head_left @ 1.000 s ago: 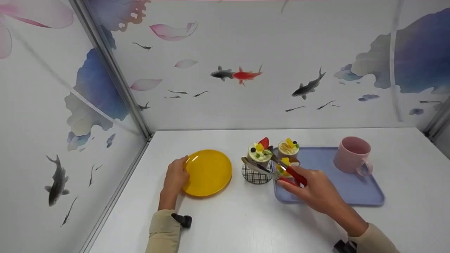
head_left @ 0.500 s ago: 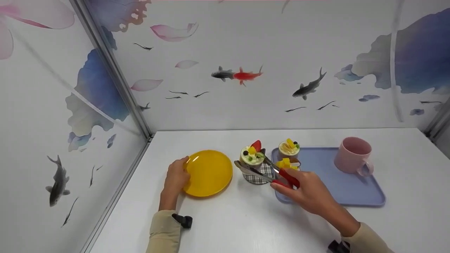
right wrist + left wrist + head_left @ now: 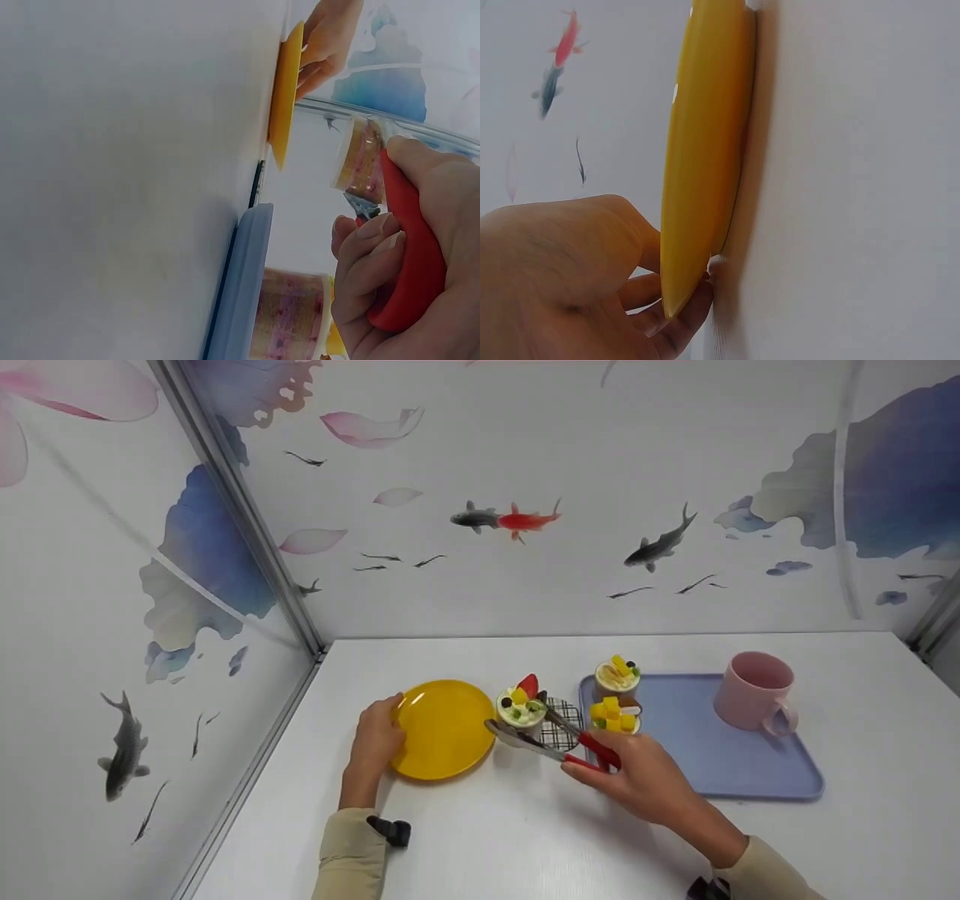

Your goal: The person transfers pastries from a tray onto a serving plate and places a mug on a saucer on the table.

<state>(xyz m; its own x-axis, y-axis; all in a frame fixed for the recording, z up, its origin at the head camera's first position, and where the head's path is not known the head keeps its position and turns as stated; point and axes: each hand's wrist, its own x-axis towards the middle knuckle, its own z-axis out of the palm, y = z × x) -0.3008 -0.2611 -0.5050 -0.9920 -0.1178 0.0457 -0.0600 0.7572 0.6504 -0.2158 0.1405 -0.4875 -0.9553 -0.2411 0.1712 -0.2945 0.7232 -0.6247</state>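
Red-handled metal tongs (image 3: pixel 598 748), clenched in right hand (image 3: pixel 641 775), hold a strawberry-topped dessert cup (image 3: pixel 521 718) aloft at three o'clock of the round yellow plate (image 3: pixel 446 735); left hand (image 3: pixel 377 735) pinches its nine-o'clock rim. Slack squeeze might drop the cup. I count two yellow-fruited cups (image 3: pixel 615 721) besides; one lilac tray (image 3: pixel 720 769), pink mug (image 3: pixel 739 701), checked coaster (image 3: pixel 562 709).

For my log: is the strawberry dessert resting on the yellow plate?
No, the red tongs hold the dessert up, off the yellow plate.
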